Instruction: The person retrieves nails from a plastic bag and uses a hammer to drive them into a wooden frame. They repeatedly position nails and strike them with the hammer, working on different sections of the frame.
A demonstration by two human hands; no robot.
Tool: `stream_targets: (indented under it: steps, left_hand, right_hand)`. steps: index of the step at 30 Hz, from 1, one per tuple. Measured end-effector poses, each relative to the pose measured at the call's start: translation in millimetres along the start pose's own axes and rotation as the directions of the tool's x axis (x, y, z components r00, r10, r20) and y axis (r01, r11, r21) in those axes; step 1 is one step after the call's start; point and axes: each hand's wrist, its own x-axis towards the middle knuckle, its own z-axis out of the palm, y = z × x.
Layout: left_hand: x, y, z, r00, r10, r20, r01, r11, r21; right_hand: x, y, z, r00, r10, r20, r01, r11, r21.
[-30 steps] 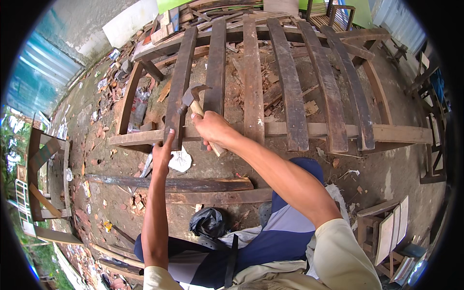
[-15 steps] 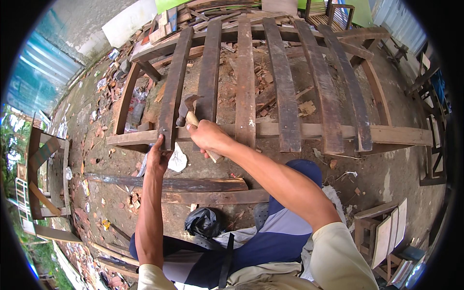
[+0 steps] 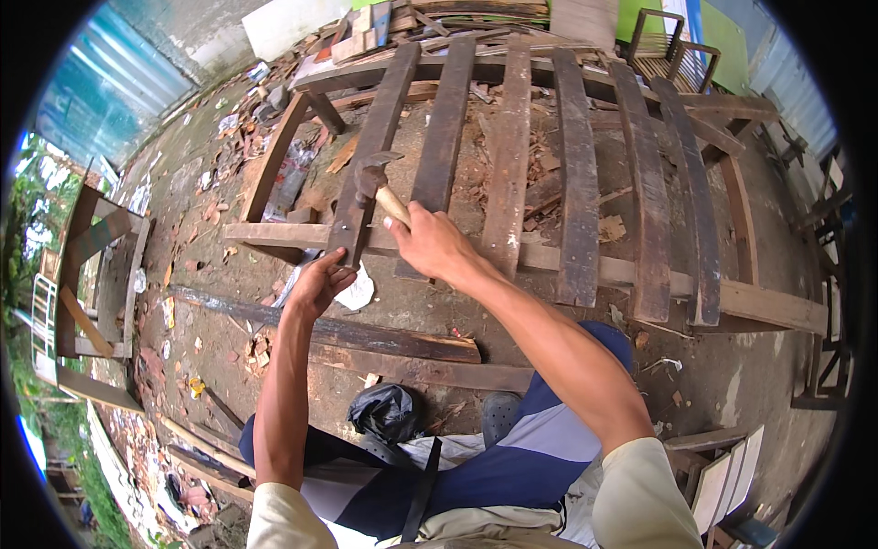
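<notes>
My right hand (image 3: 433,242) is closed round the pale wooden handle of a claw hammer (image 3: 393,203). The rusty metal head hovers over the leftmost dark wooden slat (image 3: 366,183) of a low wooden frame. At that slat's near end, my left hand (image 3: 320,282) is closed, its fingertips pressed on the wood and the other fingers curled at the edge. Whether a nail sits under those fingertips is too small to tell. Several similar slats lie spaced side by side across the frame's front rail (image 3: 549,258).
Two dark planks (image 3: 412,340) lie on the littered ground before my legs, near a black plastic bag (image 3: 386,412). Scrap wood (image 3: 476,27) is piled beyond the frame. A wooden chair (image 3: 672,50) stands at the far right, and another wooden piece (image 3: 91,274) at left.
The hammer has risen slightly away from the slat's near end, and its head now overlaps the slat. My left hand stays at the slat's end. The whole view has shifted.
</notes>
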Motion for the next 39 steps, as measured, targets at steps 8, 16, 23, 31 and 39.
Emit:
stream_targets:
  steps: [8, 16, 23, 31, 39]
  left_hand:
    - [0, -8, -1, 0.994, 0.102, 0.042, -0.099, 0.994, -0.056]
    - [-2, -20, -5, 0.987, 0.128, 0.098, -0.155, 0.924, 0.349]
    - [-2, -13, 1, 0.991, 0.085, 0.107, -0.126, 0.879, 0.461]
    - [-6, -9, -7, 0.991, 0.078, 0.112, -0.121, 0.877, 0.465]
    - [2, -7, -13, 0.975, 0.009, 0.22, -0.117, 0.867, 0.484]
  right_hand:
    - [3, -29, 20, 0.981, -0.187, -0.044, 0.179, 0.974, -0.141]
    - [-8, -65, 22, 0.96, -0.249, -0.128, 0.219, 0.952, -0.214]
    - [-2, -37, 30, 0.994, -0.069, -0.079, 0.045, 0.961, -0.272]
    - [-13, -91, 10, 0.934, -0.238, -0.268, 0.189, 0.962, -0.196]
    - [7, -46, 25, 0.998, -0.02, 0.056, 0.043, 0.895, -0.445]
